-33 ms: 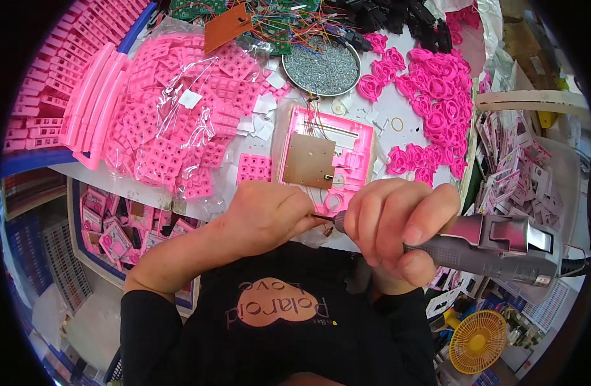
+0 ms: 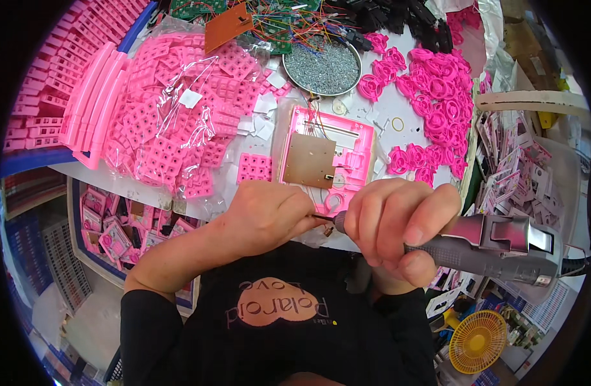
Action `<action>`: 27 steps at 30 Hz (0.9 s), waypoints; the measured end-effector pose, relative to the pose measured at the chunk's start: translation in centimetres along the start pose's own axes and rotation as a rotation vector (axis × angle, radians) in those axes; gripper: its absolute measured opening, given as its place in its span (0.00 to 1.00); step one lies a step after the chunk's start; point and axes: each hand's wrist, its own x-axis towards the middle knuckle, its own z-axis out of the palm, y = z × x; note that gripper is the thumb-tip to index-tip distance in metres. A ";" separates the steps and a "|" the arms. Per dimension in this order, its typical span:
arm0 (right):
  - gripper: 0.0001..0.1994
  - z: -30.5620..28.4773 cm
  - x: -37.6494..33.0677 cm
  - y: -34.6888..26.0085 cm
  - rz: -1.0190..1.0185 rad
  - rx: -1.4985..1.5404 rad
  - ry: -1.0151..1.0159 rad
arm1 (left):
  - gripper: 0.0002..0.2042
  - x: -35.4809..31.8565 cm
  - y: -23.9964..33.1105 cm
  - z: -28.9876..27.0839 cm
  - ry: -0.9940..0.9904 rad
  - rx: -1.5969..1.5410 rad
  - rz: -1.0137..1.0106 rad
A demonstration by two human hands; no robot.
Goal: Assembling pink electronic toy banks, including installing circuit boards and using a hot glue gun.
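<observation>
My right hand is wrapped round a grey electric screwdriver, which lies level with its thin bit pointing left. The fingertips of my left hand are pinched together at the end of that bit; whatever they hold there is hidden. Just beyond both hands lies an open pink plastic housing. A brown circuit board sits inside it, and wires run out of its far end. The hands cover part of the housing's near edge. To its left is a pink keypad piece.
Behind the housing stands a round dish of small screws. Bagged pink keypads fill the left, pink ring-shaped parts the right. Wired green boards and black parts lie at the back. A yellow fan is at lower right.
</observation>
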 end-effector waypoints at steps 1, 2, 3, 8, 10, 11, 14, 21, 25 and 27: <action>0.13 0.1 0.0 0.0 0.003 -0.006 0.010 | 0.12 0.1 0.0 0.0 0.004 -0.013 0.011; 0.13 0.2 0.0 0.0 0.006 -0.008 0.016 | 0.12 0.1 -0.1 -0.1 0.009 -0.021 0.022; 0.13 0.3 0.0 0.1 0.008 -0.010 0.022 | 0.12 0.0 -0.2 -0.1 0.006 -0.010 0.026; 0.11 1.3 -0.1 -0.1 0.096 -0.053 0.126 | 0.14 -0.6 -0.2 -0.1 -0.075 0.034 0.018; 0.11 1.4 0.1 0.0 0.113 -0.109 0.166 | 0.14 -0.2 -0.2 -0.3 -0.125 -0.068 -0.044; 0.12 1.3 0.1 0.2 0.096 -0.172 0.186 | 0.14 0.0 -0.2 -0.4 -0.153 -0.120 -0.074; 0.12 -1.0 0.6 1.4 -0.051 -0.385 0.175 | 0.14 0.2 -0.7 -0.9 -0.132 0.028 -0.334; 0.10 -5.6 1.4 4.6 -0.114 -0.563 0.229 | 0.12 -0.1 -2.5 1.6 -0.152 0.243 -0.084; 0.10 -5.6 1.6 4.9 -0.085 -0.569 0.237 | 0.15 -0.7 -1.9 1.6 -0.132 0.198 -0.127; 0.10 -5.9 1.4 5.1 -0.076 -0.605 0.224 | 0.15 -0.8 -1.7 1.5 -0.129 0.193 -0.145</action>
